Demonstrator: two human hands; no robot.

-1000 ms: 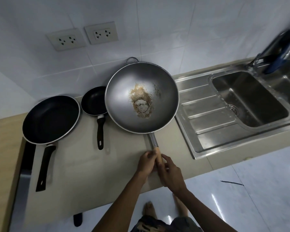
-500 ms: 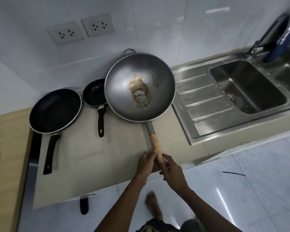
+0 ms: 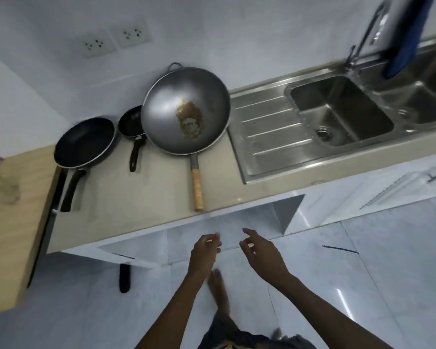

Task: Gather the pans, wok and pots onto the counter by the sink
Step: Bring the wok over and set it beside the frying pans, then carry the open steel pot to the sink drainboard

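A grey steel wok (image 3: 166, 117) with a brown stain in its bowl rests on the beige counter (image 3: 141, 197), its wooden handle pointing at me. To its left sits a small black pan (image 3: 131, 122), partly under the wok's rim. Further left is a large black frying pan (image 3: 84, 141) at the counter's left end. My left hand (image 3: 204, 251) and my right hand (image 3: 261, 253) hang below the counter edge over the floor, fingers apart, holding nothing. No pots are in view.
A steel sink (image 3: 337, 112) with a ribbed drainboard (image 3: 269, 127) adjoins the wok on the right, with a tap (image 3: 370, 28) and a blue cloth (image 3: 408, 36) behind it. A wooden surface (image 3: 13, 197) lies at the left. A dark object (image 3: 124, 278) stands on the tiled floor.
Both hands have let go of the wok's handle and drawn back below the counter edge. The wok stays on the counter. My view has pulled back from the counter.
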